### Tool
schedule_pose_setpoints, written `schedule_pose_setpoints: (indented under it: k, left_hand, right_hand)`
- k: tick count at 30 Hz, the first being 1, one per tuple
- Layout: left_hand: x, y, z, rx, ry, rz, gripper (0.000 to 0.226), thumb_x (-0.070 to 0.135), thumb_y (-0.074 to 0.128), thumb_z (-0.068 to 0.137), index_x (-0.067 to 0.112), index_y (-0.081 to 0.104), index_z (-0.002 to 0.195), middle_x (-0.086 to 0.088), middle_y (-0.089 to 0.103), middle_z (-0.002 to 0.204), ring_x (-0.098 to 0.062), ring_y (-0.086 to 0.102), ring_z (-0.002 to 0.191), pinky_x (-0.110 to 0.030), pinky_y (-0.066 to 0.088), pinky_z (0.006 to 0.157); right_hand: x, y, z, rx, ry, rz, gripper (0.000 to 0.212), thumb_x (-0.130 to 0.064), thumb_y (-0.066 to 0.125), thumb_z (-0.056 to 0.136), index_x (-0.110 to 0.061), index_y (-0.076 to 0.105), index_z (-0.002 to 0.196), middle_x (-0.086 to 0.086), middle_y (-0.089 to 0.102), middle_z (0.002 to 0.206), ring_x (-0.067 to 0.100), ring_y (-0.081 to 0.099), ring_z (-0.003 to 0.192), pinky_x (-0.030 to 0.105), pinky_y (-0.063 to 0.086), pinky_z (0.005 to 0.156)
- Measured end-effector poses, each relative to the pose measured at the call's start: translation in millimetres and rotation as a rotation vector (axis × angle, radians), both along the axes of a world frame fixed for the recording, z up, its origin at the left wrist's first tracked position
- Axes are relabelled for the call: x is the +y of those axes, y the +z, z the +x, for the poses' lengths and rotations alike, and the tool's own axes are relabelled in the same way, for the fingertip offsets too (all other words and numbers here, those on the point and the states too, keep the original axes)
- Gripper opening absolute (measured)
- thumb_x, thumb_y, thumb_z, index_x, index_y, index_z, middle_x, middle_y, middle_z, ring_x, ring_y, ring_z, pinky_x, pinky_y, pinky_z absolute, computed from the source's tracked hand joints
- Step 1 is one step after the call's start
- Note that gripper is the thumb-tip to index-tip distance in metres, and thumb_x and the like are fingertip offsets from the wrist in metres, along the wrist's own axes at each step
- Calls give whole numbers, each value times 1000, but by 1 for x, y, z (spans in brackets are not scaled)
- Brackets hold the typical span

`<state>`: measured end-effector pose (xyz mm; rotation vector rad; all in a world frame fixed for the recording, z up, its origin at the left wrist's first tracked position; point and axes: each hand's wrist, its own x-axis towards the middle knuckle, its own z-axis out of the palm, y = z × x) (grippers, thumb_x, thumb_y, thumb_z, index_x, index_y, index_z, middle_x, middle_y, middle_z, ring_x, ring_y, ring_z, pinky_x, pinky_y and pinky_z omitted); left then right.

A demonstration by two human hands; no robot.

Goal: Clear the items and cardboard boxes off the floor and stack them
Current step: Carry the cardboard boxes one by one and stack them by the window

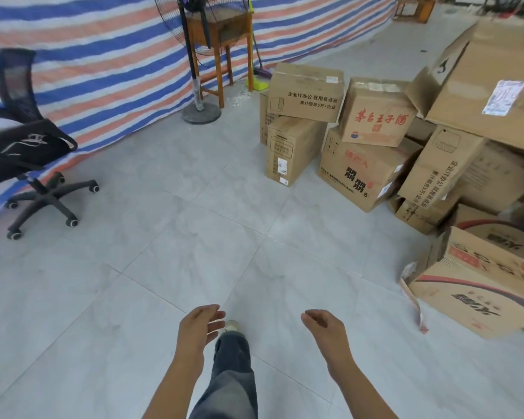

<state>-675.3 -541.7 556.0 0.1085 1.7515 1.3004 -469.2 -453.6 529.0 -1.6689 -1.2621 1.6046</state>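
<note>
Both hands were free: left hand (201,325) and right hand (323,326) hung loose, holding nothing. Cardboard boxes (372,140) sat piled at right on the floor (170,267). Looked like a between-loads step; next move probably needs a walk over and a two-handed lift.

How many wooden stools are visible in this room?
2. One wooden stool stands by the striped sheet behind the fan; the other stool is far off at the top right. The boxes may hide more.
</note>
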Motion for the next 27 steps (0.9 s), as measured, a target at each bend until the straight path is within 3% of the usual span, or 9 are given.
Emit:
schedule_pose_setpoints:
  k: [11,18,23,27]
  left_hand:
    - [202,32,-136,-15,-83,113,12,10,54,92,9,64,86,-9,67,85,-22,61,75,-28,46,72]
    - [262,2,-153,-113,-163,-51,10,9,55,91,6,63,87,-12,67,85,-23,60,72,-27,45,66]
    - [341,-7,-166,-58,-212,-110,11,11,54,92,6,63,87,-10,67,86,-22,61,76,-27,45,66]
    - [421,-5,-179,4,-209,-96,11,10,54,92,4,63,91,-11,67,87,-24,62,78,-27,45,65]
  right_hand:
    - [168,19,-132,-28,-58,56,8,-14,64,87,-12,63,95,-3,63,93,4,56,85,11,40,67]
    - [219,9,-159,-84,-93,-39,9,-15,63,87,-15,62,96,-6,62,95,8,56,90,22,39,79]
    - [296,-3,-168,-103,-141,-90,6,-15,61,89,-15,61,94,-1,61,94,15,56,91,26,42,79]
    - [399,4,-186,-1,-157,-23,9,-15,61,89,-13,61,97,-3,60,93,9,54,85,21,43,72]
